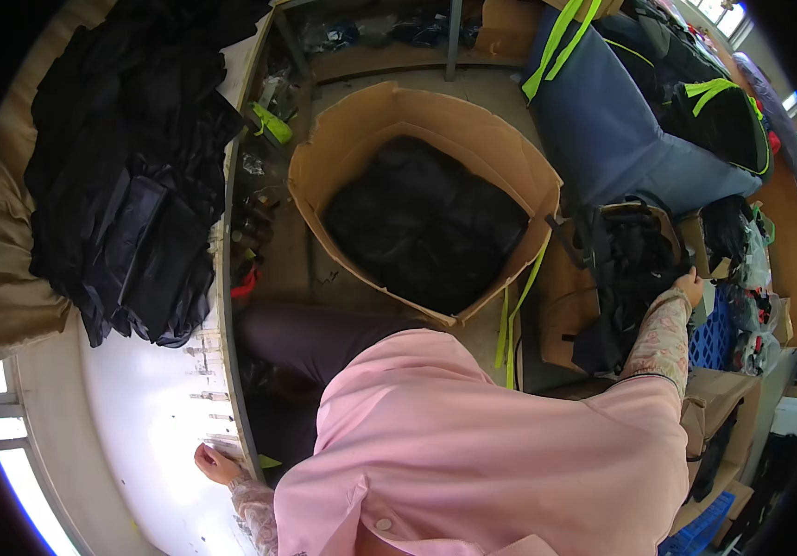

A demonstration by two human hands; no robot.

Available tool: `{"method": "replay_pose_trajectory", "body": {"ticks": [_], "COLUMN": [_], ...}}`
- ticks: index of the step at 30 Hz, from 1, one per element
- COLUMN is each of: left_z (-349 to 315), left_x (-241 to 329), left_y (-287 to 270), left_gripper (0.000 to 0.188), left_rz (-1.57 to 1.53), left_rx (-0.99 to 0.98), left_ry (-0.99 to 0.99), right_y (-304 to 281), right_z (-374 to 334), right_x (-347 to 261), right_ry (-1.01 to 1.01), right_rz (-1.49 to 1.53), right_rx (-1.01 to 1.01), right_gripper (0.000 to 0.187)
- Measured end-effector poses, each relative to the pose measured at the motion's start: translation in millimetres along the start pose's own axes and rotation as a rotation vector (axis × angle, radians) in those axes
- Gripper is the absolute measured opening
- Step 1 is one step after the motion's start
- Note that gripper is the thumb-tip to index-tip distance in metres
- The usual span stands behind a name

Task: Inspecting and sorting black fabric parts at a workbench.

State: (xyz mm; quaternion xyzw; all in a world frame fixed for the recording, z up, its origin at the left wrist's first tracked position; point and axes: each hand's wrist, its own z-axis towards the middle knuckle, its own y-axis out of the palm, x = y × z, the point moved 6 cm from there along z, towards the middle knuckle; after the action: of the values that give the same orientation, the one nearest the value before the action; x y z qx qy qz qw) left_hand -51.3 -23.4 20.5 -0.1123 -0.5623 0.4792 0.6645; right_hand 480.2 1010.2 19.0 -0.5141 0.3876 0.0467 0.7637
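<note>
My left hand [218, 464] rests at the edge of the white table [153, 422], its fingers curled together, with nothing visible in them. Farther up that table lies a large heap of black fabric pieces [130, 176]. Out to the right, my right hand [689, 286] reaches to the side of a black bundle with straps [635, 250]. Its fingers look bent round the bundle's edge, partly hidden. That bundle lies in and over a brown cardboard box [561, 320]. In front of me stands a large open carton [310, 181] with black fabric [422, 218] inside.
A blue-grey padded panel [593, 120] stands at the far right, with black bags with lime trim [718, 125] beside it. Lime straps [507, 338] hang by the carton. A blue crate [712, 334] and plastic-wrapped goods [755, 315] sit beyond my right hand. Metal legs [453, 42] rise behind.
</note>
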Motion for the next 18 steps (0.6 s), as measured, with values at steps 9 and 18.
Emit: {"method": "replay_pose_trajectory", "body": {"ticks": [9,18], "left_z": [-4,-5], "left_x": [19,34], "left_y": [19,-5], "left_gripper": [0.016,0.009], "left_rz": [0.206,0.018], "left_rx": [0.023,0.173], "left_ry": [0.041,-0.006], "right_y": [22,185], "right_z": [-4,-185], "right_x": [139,-128], "right_ry": [0.103,-0.602], "right_rz": [-0.343,-0.118], "right_rx": [-0.25,-0.338], "right_gripper": [0.051,0.035]}}
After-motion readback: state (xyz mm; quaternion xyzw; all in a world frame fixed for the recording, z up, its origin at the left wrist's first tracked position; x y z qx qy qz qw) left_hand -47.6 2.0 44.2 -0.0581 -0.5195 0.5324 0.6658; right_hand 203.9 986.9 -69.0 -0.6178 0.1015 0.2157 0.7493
